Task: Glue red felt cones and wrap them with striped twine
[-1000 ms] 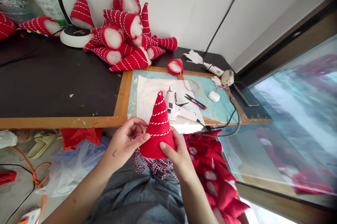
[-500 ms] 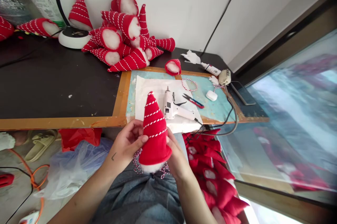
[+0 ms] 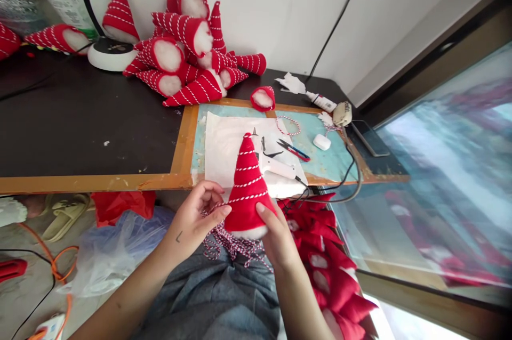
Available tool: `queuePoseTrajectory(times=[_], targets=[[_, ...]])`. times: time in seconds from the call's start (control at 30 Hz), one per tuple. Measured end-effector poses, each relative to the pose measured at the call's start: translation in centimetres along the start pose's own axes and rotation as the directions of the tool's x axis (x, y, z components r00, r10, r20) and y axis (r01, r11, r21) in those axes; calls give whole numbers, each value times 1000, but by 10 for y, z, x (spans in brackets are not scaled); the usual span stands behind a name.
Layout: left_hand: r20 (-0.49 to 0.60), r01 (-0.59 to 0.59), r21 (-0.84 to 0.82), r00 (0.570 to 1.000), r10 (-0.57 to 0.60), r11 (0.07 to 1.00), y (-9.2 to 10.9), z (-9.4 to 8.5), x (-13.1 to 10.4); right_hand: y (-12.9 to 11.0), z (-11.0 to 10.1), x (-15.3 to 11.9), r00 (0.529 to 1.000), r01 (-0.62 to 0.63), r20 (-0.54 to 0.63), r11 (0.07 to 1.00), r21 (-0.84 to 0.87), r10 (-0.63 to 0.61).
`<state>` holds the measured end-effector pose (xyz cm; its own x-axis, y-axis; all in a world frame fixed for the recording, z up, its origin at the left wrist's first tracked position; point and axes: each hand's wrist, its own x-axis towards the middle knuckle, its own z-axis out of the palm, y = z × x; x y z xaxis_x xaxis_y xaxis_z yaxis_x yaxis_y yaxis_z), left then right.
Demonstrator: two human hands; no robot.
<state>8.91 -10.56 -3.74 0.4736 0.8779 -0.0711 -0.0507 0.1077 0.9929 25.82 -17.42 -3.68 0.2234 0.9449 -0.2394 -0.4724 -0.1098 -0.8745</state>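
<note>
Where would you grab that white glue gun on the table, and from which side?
Probably by the handle of the glue gun, coming from the person's right at the table's near edge. It lies on its side, with the handle reaching out to the right, while the red striped cone hides part of its body. The metal nozzle points away and may be hot.

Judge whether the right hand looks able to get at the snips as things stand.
Probably yes, once freed: the snips lie uncovered just past the white glue gun, and nothing seems to block them. The right hand is holding the red cone, though.
</note>
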Motion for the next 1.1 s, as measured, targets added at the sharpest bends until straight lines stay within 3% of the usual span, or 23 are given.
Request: queuePoseTrajectory(times=[0.17,0.37,0.47,0.57,0.67,0.7,0.77,0.83,0.87,0.93,1.1], targets=[[95,81,-50,993,-76,995,-8,-2,0,-8,-7,-3,997,-73,-20,979,190,78],[46,68,-116,997,-63,991,1,15,-4,-10,-2,-5,998,6,-55,921,390,17],[32,80,-184,997,-76,980,0,22,-4,-9,1,-4,999,30,-40,927,373,-16],[119,91,-254,991,-62,963,-1,28,-5,-4,0,-2,998,37,33,954,299,-49],[130,79,-301,991,-41,950,1,33,-6,5,-5,-1,981,191,-11,973,128,-191],[106,70,-304,994,-40,950,2,34,-7,7,-7,-1,954,297,-59,955,23,-295],[58,65,-300,997,-50,952,3,35,-7,9,-11,-3,833,509,-101,824,-248,-544],[38,83,-293,996,-75,952,2,36,-7,7,-13,-4,702,622,-12,620,-478,-713],[32,94,-292,996,-88,952,1,36,-7,5,-14,-5,659,647,43,537,-541,-751],[16,104,-288,994,-104,952,-2,37,-7,1,-13,-4,615,671,101,451,-588,-782],[-5,96,-255,995,-101,962,-6,37,-4,0,-11,1,592,676,76,443,-589,-802]])
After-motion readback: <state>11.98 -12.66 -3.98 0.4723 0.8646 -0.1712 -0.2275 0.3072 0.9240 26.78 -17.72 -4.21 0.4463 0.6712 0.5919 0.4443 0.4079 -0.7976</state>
